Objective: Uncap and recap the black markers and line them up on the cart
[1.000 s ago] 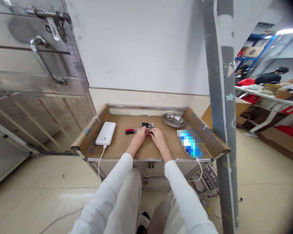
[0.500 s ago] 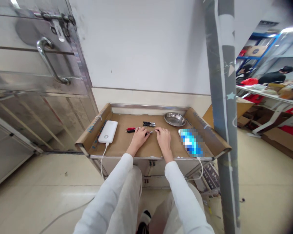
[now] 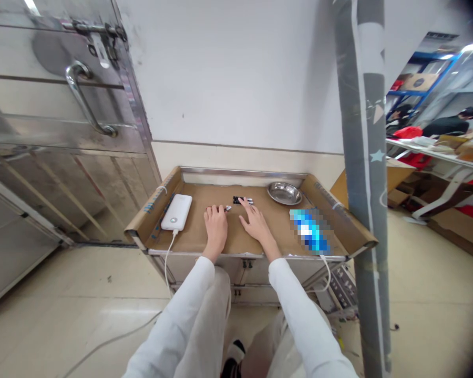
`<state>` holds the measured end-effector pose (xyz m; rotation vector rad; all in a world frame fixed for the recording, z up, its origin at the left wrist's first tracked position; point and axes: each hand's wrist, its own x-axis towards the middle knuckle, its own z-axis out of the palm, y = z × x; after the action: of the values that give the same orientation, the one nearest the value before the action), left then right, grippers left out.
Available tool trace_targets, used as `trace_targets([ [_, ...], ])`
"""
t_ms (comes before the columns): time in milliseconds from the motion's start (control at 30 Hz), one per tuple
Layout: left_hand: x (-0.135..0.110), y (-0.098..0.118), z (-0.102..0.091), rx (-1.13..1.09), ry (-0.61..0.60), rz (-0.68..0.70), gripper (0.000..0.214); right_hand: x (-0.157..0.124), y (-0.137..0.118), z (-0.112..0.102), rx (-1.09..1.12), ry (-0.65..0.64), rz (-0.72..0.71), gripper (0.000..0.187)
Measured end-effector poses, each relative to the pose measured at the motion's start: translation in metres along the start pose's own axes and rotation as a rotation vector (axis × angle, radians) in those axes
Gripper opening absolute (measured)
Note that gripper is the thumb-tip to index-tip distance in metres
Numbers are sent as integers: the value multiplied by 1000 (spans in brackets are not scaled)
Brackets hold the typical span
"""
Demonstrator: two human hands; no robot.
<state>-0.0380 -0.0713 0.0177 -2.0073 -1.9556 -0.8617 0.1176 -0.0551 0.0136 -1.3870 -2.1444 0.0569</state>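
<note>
My left hand (image 3: 216,228) lies low on the brown cardboard surface with its fingers curled down over small pens (image 3: 228,208). Their light ends poke out to the right of the fingertips, while the rest is hidden. Farther right, my right hand (image 3: 256,223) is open, with fingers stretched forward. Its fingertips reach over a small group of black pens (image 3: 237,200) with silvery ends; whether they touch is hard to tell.
A white power bank (image 3: 176,212) with a cable stands left on the cardboard-lined cart (image 3: 197,236). At the back right sits a round metal dish (image 3: 284,193), with a pixelated phone-like device (image 3: 309,231) in front. A grey wrapped pole (image 3: 368,157) rises beside the cart.
My hands have moved apart from the small dark piece between them. The left shifted left over the red and black pens; the right spread its fingers and reached forward to the black pens.
</note>
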Motion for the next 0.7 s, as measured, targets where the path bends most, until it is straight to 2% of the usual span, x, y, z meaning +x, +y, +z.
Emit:
trace_targets([
  [100, -5, -3, -1, 33, -21, -82, 27, 5, 3, 6, -91, 8, 63, 46],
  [267, 0, -5, 7, -49, -47, -60, 30, 13, 7, 11, -134, 5, 91, 37],
  [400, 6, -1, 14, 39, -43, -37, 26, 15, 8, 11, -131, 33, 87, 34],
  [467, 10, 3, 18, 71, -43, 8, 24, 15, 10, 11, -140, 82, 118, 34],
  [633, 20, 17, 31, 43, -72, 266, 22, 18, 19, 15, -213, 148, 256, 32],
  [700, 26, 22, 37, 17, -82, 281, 23, 19, 22, 17, -235, 142, 274, 28],
])
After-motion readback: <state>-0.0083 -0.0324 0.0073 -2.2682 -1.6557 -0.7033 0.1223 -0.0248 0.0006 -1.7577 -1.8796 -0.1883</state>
